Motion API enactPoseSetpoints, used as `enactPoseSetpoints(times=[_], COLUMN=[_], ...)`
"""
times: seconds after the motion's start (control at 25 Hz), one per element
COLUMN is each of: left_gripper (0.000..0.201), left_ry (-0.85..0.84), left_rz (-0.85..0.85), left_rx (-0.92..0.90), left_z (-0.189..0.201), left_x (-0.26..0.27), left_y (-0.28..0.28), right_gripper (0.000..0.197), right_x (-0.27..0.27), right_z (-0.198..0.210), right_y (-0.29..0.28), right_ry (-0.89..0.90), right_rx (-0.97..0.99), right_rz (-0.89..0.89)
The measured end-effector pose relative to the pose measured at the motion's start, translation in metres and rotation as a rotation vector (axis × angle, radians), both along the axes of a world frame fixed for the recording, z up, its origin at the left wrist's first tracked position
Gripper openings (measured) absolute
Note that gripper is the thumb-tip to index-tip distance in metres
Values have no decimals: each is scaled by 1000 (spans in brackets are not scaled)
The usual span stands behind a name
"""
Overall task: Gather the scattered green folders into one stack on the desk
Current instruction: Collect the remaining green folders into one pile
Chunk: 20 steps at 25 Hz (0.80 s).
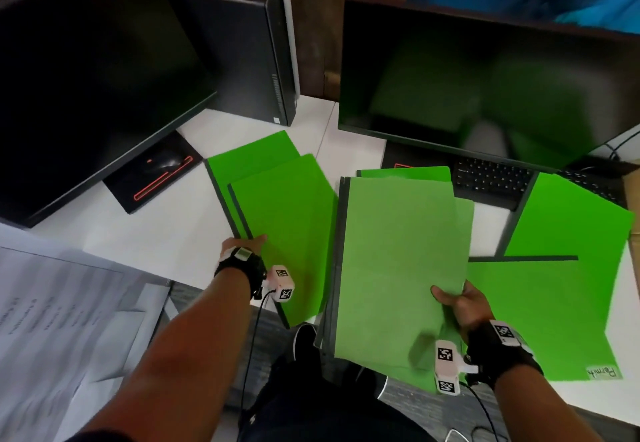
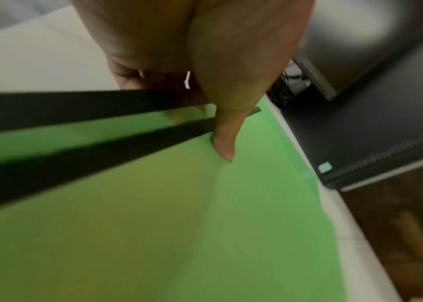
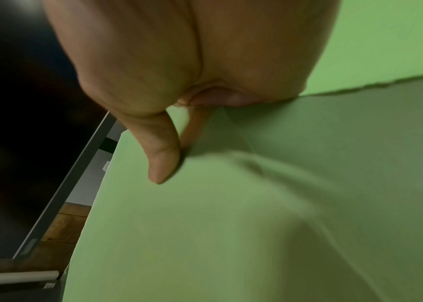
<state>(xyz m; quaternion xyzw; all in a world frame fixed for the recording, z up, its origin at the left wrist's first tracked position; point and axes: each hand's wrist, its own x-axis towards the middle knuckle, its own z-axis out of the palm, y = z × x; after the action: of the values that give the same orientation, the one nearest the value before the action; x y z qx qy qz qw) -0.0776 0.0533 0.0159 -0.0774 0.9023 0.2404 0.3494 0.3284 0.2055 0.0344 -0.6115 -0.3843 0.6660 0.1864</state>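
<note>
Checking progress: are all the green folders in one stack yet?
No, the left hand and right hand grip separate folders, and more lie apart.

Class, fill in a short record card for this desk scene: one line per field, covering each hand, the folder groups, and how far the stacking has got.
Left hand: grips the near edge of the two overlapped folders, thumb on top
Right hand: holds the centre folders, thumb on top
Right-side folders: lying on the desk, untouched
Stack progress: three separate groups, not yet one stack
Behind: two dark monitors, keyboard
</note>
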Motion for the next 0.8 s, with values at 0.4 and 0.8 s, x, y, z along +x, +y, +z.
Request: enactPoseSetpoints(times=[0.4, 0.8], left_gripper=[102, 34], left_ry=[-57, -70], left_rz=[162, -320], left_rx=[595, 654], left_z=[-18, 53], left_x=[-28, 129], left_y=[-119, -11], right_gripper=[23, 70], right_x=[59, -35], right_z=[23, 38], right_y=[4, -25], right_ry=[-217, -27], right_rx=[119, 110], right_rz=[-175, -146])
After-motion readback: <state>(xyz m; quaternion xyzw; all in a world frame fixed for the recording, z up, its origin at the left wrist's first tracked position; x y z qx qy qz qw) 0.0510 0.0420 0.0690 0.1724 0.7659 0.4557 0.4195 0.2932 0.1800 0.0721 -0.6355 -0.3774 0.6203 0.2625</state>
